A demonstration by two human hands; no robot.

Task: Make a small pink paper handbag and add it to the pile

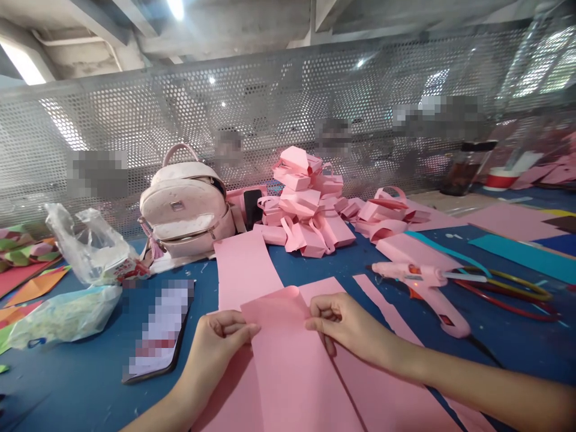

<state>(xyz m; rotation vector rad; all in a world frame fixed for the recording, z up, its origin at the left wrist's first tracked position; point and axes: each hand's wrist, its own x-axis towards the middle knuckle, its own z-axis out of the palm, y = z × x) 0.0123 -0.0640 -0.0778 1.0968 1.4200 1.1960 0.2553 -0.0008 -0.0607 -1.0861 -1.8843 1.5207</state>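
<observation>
A sheet of pink paper (292, 366) is held up between my two hands, its top edge curling over. My left hand (220, 342) pinches its left edge, thumb on the near side. On the right edge, my right hand (344, 327) has thumb and fingers closed in the same way. Under and behind it lie more pink sheets (247, 264). To the right, a narrow pink strip (382, 309) lies near a pink glue gun (423, 279) with a clear glue stick in its back end. Beyond my hands rises a pile of folded pink paper pieces (306, 204).
A phone (157, 336) lies left of my hands. Farther back stand a pale backpack (184, 204) and plastic bags (67, 315). Coloured strips (526, 258) and a dark jar (465, 171) are on the right. A perforated metal screen (279, 102) closes the table's far side.
</observation>
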